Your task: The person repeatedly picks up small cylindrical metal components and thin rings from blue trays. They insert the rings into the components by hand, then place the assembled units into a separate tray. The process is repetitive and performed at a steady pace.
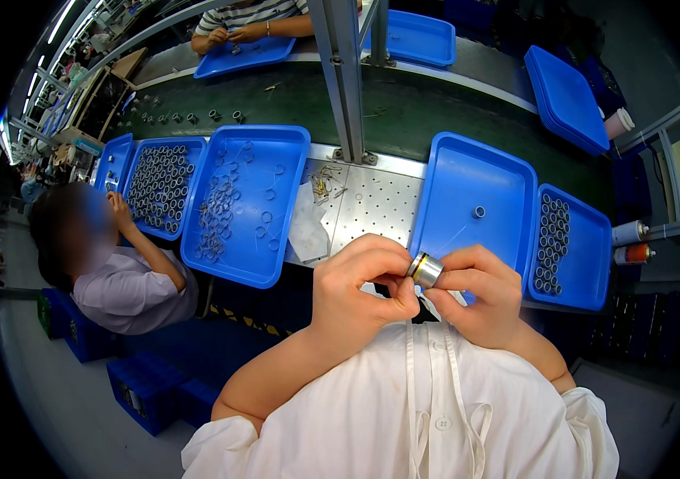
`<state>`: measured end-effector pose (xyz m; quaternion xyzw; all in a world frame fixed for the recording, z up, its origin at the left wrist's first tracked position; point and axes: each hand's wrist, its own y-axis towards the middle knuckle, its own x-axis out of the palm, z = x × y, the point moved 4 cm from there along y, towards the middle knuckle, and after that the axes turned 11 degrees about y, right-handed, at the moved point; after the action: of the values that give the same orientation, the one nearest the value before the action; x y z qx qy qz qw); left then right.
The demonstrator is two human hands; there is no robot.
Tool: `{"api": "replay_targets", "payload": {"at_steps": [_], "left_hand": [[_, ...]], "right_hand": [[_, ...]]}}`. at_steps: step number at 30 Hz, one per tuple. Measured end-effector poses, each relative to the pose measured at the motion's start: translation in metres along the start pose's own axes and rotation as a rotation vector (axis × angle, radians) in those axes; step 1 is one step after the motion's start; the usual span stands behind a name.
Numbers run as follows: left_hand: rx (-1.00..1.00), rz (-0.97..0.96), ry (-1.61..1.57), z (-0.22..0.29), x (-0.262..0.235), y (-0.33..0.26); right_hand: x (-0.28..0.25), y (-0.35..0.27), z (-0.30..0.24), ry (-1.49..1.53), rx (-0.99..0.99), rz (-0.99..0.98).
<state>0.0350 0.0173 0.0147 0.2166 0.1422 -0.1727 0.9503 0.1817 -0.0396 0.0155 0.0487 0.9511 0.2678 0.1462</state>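
Observation:
Between both hands, in front of my chest, I hold a short silver metal cylinder with a thin yellow band near its left end. My left hand closes its thumb and fingers on the banded end. The thumb and fingers of my right hand grip the other end. Just beyond my hands stands a blue tray with a single metal ring and a thin, pale strand in it. Left of my hands, another blue tray holds many thin clear rings.
A perforated metal plate bears small brass-coloured pins and a crumpled white sheet. At the right, a blue tray contains metal rings. Behind runs a green belt beside an upright metal post. Co-workers sit left and across.

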Motion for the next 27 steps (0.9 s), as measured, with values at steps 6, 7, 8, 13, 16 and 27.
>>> {"api": "replay_targets", "payload": {"at_steps": [6, 7, 8, 13, 16, 27], "left_hand": [[-0.005, -0.058, 0.01, -0.004, 0.0, -0.002], [-0.021, -0.048, -0.02, -0.004, 0.0, -0.001], [-0.038, -0.038, -0.048, -0.003, 0.001, 0.0], [-0.01, -0.037, -0.038, 0.0, 0.0, 0.001], [0.043, -0.026, 0.025, 0.001, -0.002, 0.0], [0.093, -0.008, 0.124, 0.003, -0.004, 0.0]], "right_hand": [[-0.001, 0.0, 0.001, 0.053, 0.052, 0.043], [-0.001, -0.001, 0.005, 0.084, 0.064, 0.041], [-0.001, -0.002, 0.009, 0.116, 0.079, 0.039], [0.0, -0.004, 0.011, 0.166, 0.114, 0.058], [0.0, 0.0, 0.007, 0.128, 0.086, 0.028], [0.001, 0.003, 0.0, -0.061, -0.03, -0.06]]}}
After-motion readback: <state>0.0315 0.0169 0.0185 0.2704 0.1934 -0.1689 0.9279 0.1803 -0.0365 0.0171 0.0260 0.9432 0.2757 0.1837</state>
